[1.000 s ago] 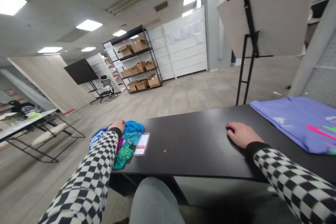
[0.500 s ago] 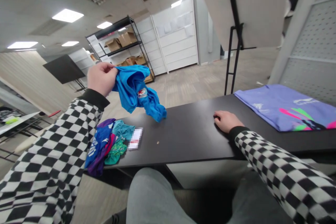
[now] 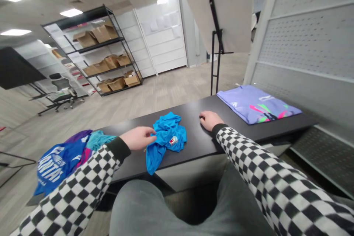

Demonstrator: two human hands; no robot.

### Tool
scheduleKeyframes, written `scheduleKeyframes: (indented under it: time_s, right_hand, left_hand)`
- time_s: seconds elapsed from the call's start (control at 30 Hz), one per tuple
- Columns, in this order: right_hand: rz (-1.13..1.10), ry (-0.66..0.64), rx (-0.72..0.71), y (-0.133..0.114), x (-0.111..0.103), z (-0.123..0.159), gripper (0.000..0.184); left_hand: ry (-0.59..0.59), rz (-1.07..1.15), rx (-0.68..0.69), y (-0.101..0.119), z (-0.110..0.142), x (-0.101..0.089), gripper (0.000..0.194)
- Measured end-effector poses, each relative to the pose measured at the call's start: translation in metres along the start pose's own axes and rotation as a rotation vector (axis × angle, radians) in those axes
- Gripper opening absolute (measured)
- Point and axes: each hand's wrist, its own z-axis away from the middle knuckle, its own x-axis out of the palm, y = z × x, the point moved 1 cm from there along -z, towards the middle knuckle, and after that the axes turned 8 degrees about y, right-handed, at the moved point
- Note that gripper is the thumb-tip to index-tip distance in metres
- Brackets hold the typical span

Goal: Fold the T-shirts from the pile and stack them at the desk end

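Left hand (image 3: 137, 138) sits loosely curled, fingertips at a crumpled blue shirt (image 3: 166, 141), no clear pinch. Right hand (image 3: 210, 120) rests empty on the black surface (image 3: 193, 143). Slight worry: the printed blue garment (image 3: 56, 166) at lower left overhangs the edge, so one sleeve bump could drop it to the floor (image 3: 166, 97).

A: Anything readable past the left fingers (image 3: 147, 132)?
B: A tiny red-white badge (image 3: 173, 141) on the bright blue shirt (image 3: 166, 143), unreadable. Further left, the dark blue shirt (image 3: 56, 167) has warped white lettering, unclear too
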Motion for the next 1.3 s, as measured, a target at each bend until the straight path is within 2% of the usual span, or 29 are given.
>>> scheduleKeyframes:
  time_s: [0.03, 0.07, 0.1, 0.17, 0.23, 0.3, 0.4, 0.53, 0.6, 0.7, 0.8, 0.87, 0.93, 1.0, 1.17, 1.3]
  right_hand:
    - [-0.001, 0.003, -0.003, 0.0, 0.0, 0.0, 0.031]
    - [-0.002, 0.006, -0.003, 0.0, 0.0, 0.0, 0.031]
    - [-0.003, 0.009, -0.001, 0.0, 0.0, 0.0, 0.031]
    - [-0.007, 0.011, 0.007, 0.0, 0.002, -0.001, 0.031]
    - [-0.011, 0.013, 0.008, 0.0, 0.003, -0.001, 0.031]
    - [-0.011, 0.017, 0.0, 0.002, 0.003, -0.001, 0.032]
    - [-0.007, 0.033, -0.016, 0.006, 0.0, 0.002, 0.033]
    - [-0.04, 0.13, -0.092, -0.007, -0.006, 0.017, 0.031]
    - [-0.15, 0.212, -0.116, -0.031, -0.004, 0.029, 0.031]
    - [-0.455, 0.284, -0.141, -0.084, 0.007, 0.048, 0.033]
    - [-0.72, 0.194, -0.163, -0.135, 0.024, 0.06, 0.048]
    - [-0.786, 0.122, -0.163, -0.151, 0.033, 0.06, 0.053]
    - [-0.81, 0.06, -0.106, -0.15, 0.04, 0.055, 0.039]
    - [-0.874, 0.031, 0.028, -0.135, 0.043, 0.05, 0.033]
    - [-1.231, 0.196, 0.373, -0.086, 0.034, 0.045, 0.042]
    - [-1.4, 0.186, 0.455, -0.078, 0.027, 0.049, 0.045]
  left_hand:
    - [-0.024, 0.033, 0.0, -0.005, 0.002, 0.026, 0.051]
    - [0.0, 0.079, -0.004, -0.009, 0.004, 0.051, 0.056]
    - [0.061, 0.132, -0.017, -0.014, 0.005, 0.074, 0.06]
    - [0.286, 0.259, -0.074, -0.024, 0.01, 0.112, 0.056]
    - [0.49, 0.438, -0.145, -0.033, 0.016, 0.138, 0.041]
    - [0.635, 0.639, -0.215, -0.04, 0.021, 0.149, 0.036]
    - [0.731, 0.907, -0.296, -0.046, 0.022, 0.15, 0.044]
    - [0.703, 1.162, -0.311, -0.048, 0.019, 0.144, 0.044]
    - [0.712, 1.239, -0.302, -0.05, 0.017, 0.146, 0.038]
    - [0.755, 1.299, -0.308, -0.054, 0.015, 0.15, 0.034]
    - [0.792, 1.334, -0.291, -0.053, 0.014, 0.151, 0.035]
    - [0.781, 1.381, -0.267, -0.049, 0.016, 0.148, 0.04]
    - [0.744, 1.462, -0.248, -0.045, 0.02, 0.143, 0.05]
    - [0.725, 1.56, -0.245, -0.044, 0.023, 0.14, 0.055]
    - [0.739, 1.656, -0.33, -0.048, 0.022, 0.14, 0.049]
    - [0.704, 1.539, -0.304, -0.047, 0.017, 0.144, 0.051]
